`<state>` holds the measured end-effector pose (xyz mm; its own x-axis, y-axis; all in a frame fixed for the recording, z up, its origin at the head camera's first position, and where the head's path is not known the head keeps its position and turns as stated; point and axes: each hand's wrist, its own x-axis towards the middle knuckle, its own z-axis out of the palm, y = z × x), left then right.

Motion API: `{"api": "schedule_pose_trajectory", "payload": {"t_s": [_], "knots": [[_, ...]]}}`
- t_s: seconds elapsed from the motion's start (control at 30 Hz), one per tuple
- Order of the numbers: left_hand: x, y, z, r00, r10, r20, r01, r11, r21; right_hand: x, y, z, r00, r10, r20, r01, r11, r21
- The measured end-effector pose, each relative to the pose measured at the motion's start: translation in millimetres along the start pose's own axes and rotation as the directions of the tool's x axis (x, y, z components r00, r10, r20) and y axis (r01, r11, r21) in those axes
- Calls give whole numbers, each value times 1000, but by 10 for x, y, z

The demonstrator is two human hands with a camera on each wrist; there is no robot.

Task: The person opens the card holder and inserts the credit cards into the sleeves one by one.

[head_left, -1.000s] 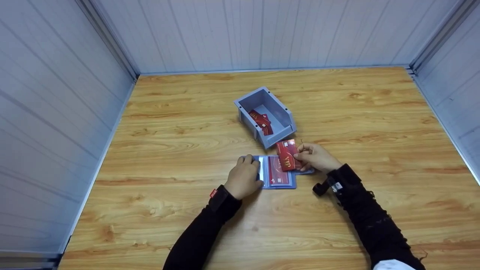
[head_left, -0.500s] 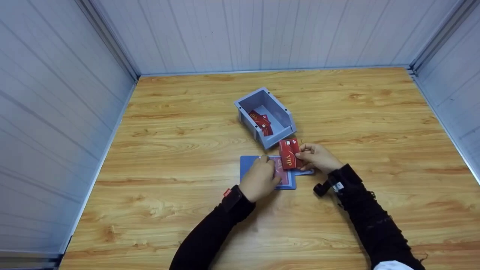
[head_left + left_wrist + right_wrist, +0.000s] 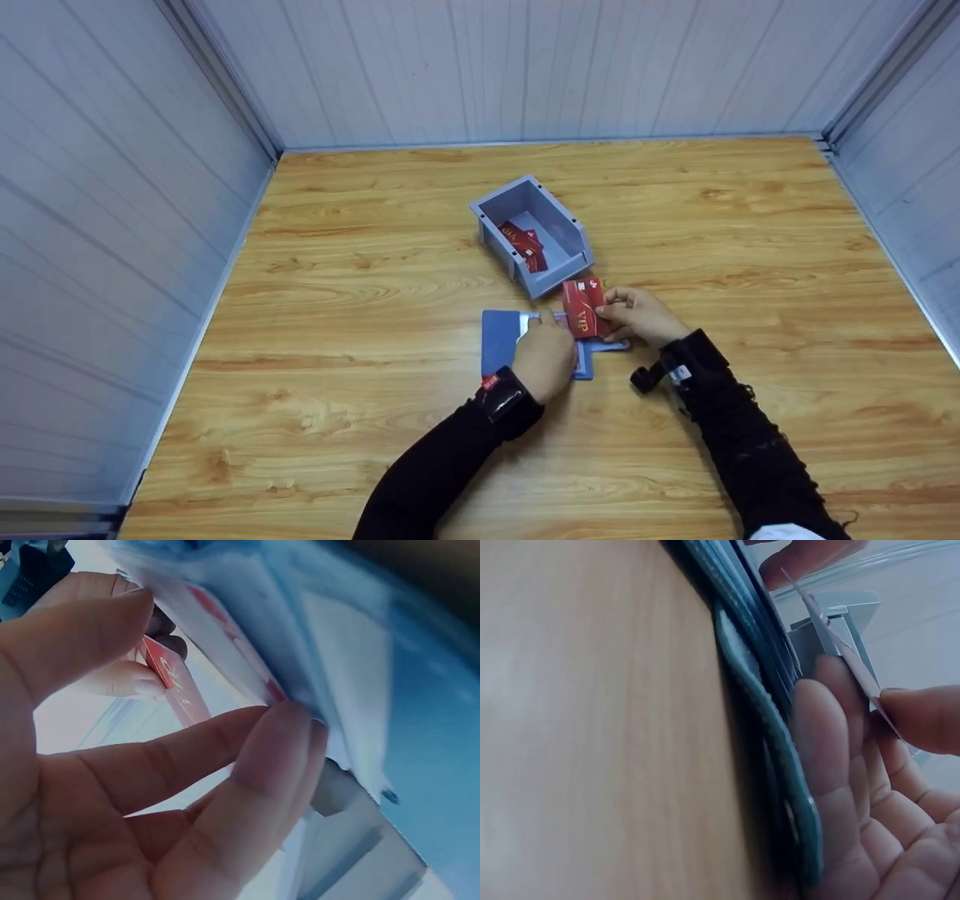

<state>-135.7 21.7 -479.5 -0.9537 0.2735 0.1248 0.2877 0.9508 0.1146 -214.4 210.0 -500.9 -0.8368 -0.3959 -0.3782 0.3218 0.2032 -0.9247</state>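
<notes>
A blue card holder [image 3: 500, 334] lies unfolded on the wooden table, red cards showing in its clear sleeves. My left hand [image 3: 546, 358] is over its right part; in the left wrist view, the fingertips [image 3: 279, 731] are bunched at the edge of its sleeve pages [image 3: 349, 667], which stand lifted and fanned. My right hand [image 3: 637, 315] pinches a red VIP card [image 3: 581, 307] between thumb and fingers, above the holder's right side. Edge-on in the right wrist view, that card [image 3: 847, 652] is tilted over the holder's blue strap [image 3: 761, 697].
Just behind the holder stands a grey bin [image 3: 551, 274] with an open front, turned at an angle. Several red cards [image 3: 523, 244] lie inside it. White panel walls [image 3: 480, 75] enclose the table [image 3: 360, 420] at the back and both sides.
My left hand has moved right across the holder, from its left edge to the right sleeves, uncovering the blue left cover. My right hand has shifted slightly right with the card.
</notes>
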Motion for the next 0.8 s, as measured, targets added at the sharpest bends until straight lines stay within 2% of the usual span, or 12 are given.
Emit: {"api": "schedule_pose_trajectory", "payload": {"t_s": [0.2,0.43,0.53,0.67,0.8], "knots": [[34,117,13,997,-70,41,67,995,73,2,15,-3,1000,-4,0,4,1000,2],[60,178,25,994,-91,63,76,974,211,5,19,7,1000,-11,14,11,999,41],[78,168,10,990,-102,95,84,981,176,8,19,-4,1000,-11,3,10,998,54],[93,122,-29,984,-114,134,108,993,52,9,14,-22,1000,-7,-5,8,997,77],[101,58,-72,984,-89,158,100,993,-65,0,9,-37,1000,-5,1,5,996,93]]}}
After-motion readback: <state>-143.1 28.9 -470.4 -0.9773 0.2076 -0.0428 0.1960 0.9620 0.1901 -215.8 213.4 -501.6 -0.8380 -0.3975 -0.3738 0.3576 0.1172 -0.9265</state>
